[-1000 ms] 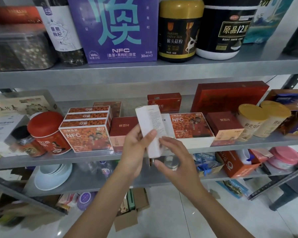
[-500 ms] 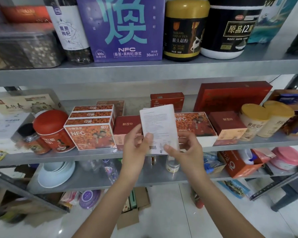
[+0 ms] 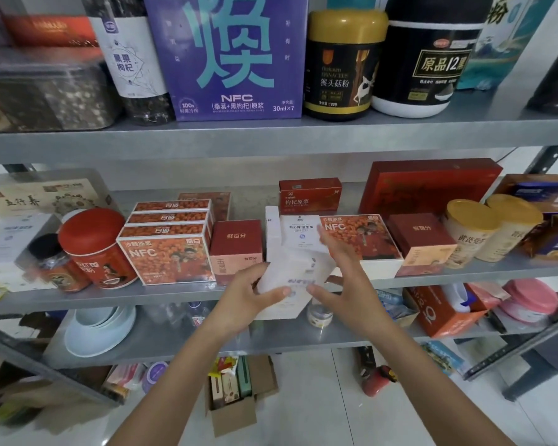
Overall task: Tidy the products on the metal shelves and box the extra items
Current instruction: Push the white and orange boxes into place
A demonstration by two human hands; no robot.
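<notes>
Head view: a blurred white box sits just in front of the middle shelf, the left hand gripping its left side and the right hand pinching its right. It is probably a light, stiff, smooth carton, best held across its narrow sides.

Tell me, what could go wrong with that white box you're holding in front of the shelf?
1. The white box is tilted and out past the shelf edge, held only by the left hand and right hand; a slip could drop it towards the cardboard box on the floor.
2. The gap on the shelf looks tight: pushing it in might topple the upright white carton behind it or nudge the dark red box beside that.
</notes>
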